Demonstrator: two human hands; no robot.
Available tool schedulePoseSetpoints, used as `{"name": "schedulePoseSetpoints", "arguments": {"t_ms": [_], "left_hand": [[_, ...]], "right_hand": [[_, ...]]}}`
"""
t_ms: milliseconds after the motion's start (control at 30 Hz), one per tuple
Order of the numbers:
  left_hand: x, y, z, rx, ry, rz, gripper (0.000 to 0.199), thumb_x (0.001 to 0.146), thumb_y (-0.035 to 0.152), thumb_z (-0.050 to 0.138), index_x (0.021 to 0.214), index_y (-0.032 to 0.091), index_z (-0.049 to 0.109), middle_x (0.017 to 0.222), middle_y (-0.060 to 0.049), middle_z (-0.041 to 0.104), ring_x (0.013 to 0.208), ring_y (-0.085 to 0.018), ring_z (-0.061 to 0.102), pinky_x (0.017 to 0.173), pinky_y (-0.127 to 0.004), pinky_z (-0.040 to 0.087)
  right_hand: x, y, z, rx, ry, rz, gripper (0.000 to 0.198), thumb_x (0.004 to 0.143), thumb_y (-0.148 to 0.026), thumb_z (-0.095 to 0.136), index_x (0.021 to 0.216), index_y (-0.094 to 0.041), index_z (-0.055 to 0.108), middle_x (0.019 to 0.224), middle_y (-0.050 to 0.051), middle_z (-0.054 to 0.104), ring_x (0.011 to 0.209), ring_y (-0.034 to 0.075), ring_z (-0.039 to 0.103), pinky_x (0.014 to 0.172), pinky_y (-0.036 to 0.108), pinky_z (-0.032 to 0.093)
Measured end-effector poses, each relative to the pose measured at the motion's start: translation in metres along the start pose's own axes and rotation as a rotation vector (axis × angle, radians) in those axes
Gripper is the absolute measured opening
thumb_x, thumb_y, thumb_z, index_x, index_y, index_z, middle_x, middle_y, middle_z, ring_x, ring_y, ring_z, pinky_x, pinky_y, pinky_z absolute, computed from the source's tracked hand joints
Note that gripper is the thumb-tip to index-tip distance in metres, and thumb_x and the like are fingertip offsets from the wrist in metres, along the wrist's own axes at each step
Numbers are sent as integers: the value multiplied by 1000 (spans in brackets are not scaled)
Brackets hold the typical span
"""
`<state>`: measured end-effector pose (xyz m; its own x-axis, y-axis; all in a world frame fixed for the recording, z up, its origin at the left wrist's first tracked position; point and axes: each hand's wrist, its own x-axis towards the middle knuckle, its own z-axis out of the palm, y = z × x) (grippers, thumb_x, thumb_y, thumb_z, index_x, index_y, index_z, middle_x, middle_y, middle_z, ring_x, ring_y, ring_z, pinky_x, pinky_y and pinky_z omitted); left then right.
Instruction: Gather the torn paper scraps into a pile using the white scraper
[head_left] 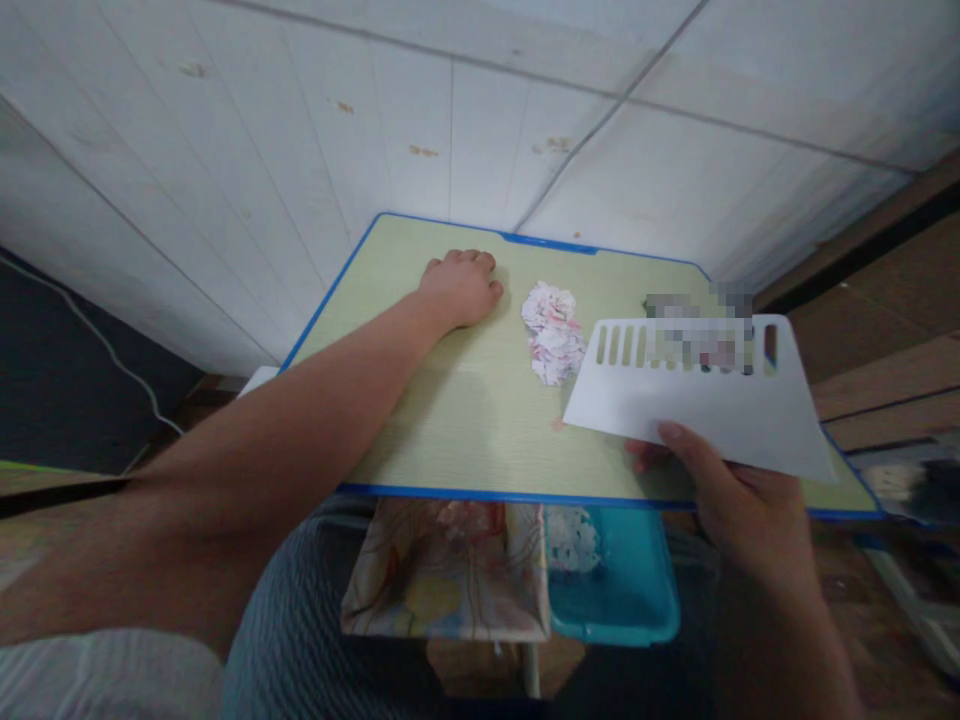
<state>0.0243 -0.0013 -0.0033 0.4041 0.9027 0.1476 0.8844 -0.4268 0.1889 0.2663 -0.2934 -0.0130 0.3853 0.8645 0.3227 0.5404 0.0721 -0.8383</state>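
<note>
My left hand (pixel 461 287) rests palm down on the far left half of the table (pixel 420 420), its fingers curled under; whatever is beneath them is hidden. In my right hand (pixel 739 490) is a white slotted plastic board (pixel 690 400), gripped at its near edge with the thumb on top. The board is tilted above the right side of the table, with a row of slots along its far edge. Between my hands lies a clump of crumpled white and pinkish scraps (pixel 553 335), close to the board's left end.
Below the table's near edge, a patterned cloth-lined box (pixel 442 590) and a turquoise bin (pixel 622 605) holding whitish scraps sit between my knees. A blurred-out patch covers something behind the board. A white panelled wall (pixel 450 120) with a cable stands behind the table.
</note>
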Motion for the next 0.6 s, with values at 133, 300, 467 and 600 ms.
{"name": "schedulePoseSetpoints", "arguments": {"t_ms": [133,300,467,600], "left_hand": [[0,-1,1,-9,-11,2,63,120,37,50,175,15,71,188,-21,65,174,-42,59,143,-62,48],[0,-4,6,-81,27,16,64,119,39,49,177,22,69,191,-18,64,177,-43,55,145,-68,44],[0,-4,9,-112,25,24,65,119,40,49,180,24,67,192,-16,62,180,-44,50,148,-71,39],[-2,-2,7,-113,6,24,66,119,40,49,180,19,66,193,-18,60,181,-44,49,149,-70,38]], "right_hand": [[-16,-7,7,51,-38,60,39,103,-57,93,76,-30,89,75,6,87,66,31,83,71,45,74],[-24,-13,12,41,-132,37,51,108,-60,89,67,-30,85,75,7,86,73,31,85,91,49,76],[-17,-24,18,93,-159,93,52,105,-60,88,63,-30,84,71,8,84,71,32,82,88,51,75],[-13,-26,18,95,-204,97,47,104,-52,86,63,-29,85,73,9,86,73,32,83,86,50,74]]}}
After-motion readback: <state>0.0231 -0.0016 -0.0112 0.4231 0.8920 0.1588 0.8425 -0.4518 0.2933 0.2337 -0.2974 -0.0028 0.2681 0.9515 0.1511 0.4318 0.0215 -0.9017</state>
